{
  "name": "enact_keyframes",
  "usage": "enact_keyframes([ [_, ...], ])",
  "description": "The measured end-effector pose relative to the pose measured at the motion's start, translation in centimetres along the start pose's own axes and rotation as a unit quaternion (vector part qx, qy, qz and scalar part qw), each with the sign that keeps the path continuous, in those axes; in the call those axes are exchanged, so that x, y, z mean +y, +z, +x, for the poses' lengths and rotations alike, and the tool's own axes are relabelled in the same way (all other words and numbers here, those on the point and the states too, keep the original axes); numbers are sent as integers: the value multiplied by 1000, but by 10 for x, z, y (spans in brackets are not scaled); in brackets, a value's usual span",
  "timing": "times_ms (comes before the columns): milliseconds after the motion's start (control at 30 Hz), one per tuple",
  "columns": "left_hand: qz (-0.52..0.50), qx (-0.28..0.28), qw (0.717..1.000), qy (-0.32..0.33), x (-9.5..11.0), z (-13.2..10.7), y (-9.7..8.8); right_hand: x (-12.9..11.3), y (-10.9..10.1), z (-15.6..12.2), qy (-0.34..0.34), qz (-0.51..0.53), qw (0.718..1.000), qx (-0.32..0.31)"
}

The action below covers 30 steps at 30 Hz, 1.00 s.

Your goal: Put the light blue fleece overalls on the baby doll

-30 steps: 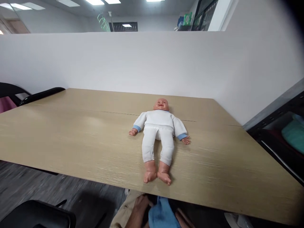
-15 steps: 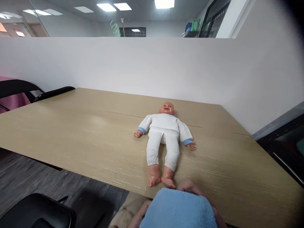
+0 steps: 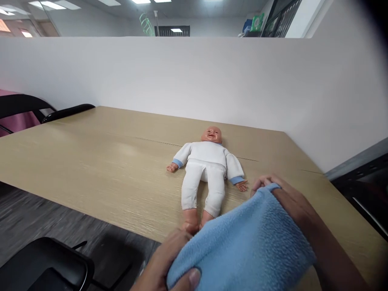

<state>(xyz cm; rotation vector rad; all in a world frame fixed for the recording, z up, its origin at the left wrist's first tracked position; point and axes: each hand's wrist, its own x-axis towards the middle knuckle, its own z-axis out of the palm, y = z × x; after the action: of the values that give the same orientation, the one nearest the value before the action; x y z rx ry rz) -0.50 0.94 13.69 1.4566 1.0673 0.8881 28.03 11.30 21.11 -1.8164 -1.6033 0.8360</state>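
Across the broad desk (image 3: pixel 106 169), the doll (image 3: pixel 209 155) lies face-up, feet toward the near edge! Up comes blue cloth (image 3: pixel 242 246) above that edge, left hand (image 3: pixel 163 258) pinching it, thumb on top; right hand (image 3: pixel 289 202) meets its upper end, fingers half-hidden, so that grip I can't call.

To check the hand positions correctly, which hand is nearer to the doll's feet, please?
Left. The left hand is close by the doll's feet, on their near side; the right hand is farther off, to their right, near the doll's hand on that side.
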Motion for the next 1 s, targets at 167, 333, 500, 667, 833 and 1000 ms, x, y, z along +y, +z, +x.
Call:
enact_keyframes([
  [167, 210, 80, 972, 66, 14, 29, -22, -23, 9, 24, -84, 68, 991, -75],
  [333, 213, 144, 960, 115, 27, 74, -24, -63, 24, 63, -193, -40, 967, -158],
  [500, 127, 50, 984, 116, 50, 128, -35, -80, 27, 96, -134, 26, 962, -235],
  [667, -5, 54, 993, 107, 48, 177, -68, -24, 22, 101, -158, 148, 937, -274],
  [833, 49, 87, 992, 79, 49, 205, -77, 15, 37, 90, -214, 120, 930, -273],
  [1000, 80, 105, 986, 99, 56, 223, -83, -9, 39, 89, -240, 176, 949, -105],
])
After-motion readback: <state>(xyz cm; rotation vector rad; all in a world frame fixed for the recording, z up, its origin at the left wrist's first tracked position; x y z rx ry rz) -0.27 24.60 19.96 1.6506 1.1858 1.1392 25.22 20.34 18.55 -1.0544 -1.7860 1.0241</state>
